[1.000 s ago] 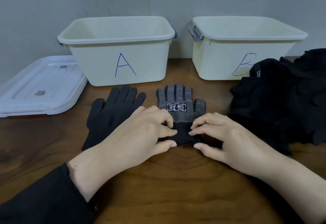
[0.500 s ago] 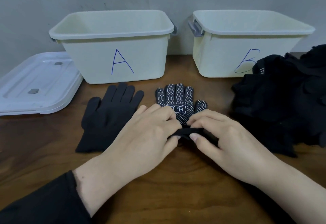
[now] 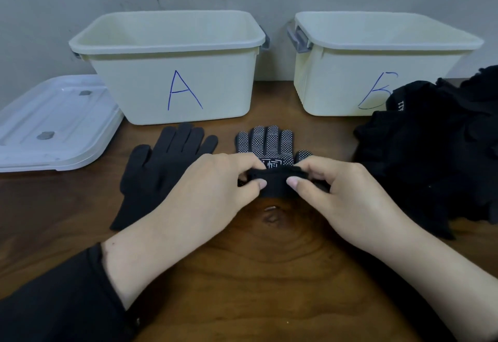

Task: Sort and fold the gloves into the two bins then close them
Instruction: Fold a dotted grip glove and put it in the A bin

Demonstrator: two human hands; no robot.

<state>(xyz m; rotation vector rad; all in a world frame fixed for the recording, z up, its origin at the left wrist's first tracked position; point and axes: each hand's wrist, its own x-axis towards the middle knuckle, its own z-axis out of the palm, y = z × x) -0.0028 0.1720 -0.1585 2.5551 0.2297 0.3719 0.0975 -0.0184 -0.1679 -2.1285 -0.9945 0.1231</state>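
Dotted glove (image 3: 265,142) cuff pinched by both hands (image 3: 215,182) (image 3: 336,188); plain glove (image 3: 164,163) beside, bins (image 3: 172,45) behind.

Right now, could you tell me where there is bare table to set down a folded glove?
Bare wood lies near the table's front edge, between the forearms. A gap lies between bin A and bin B. Crowded: glove pile right, lid and plain glove left.

Cream bins (image 3: 172,93), blue letters; black glove w/ white dots (image 3: 265,142), ctr; plain black glove (image 3: 161,169), left; brown table (image 3: 269,274).
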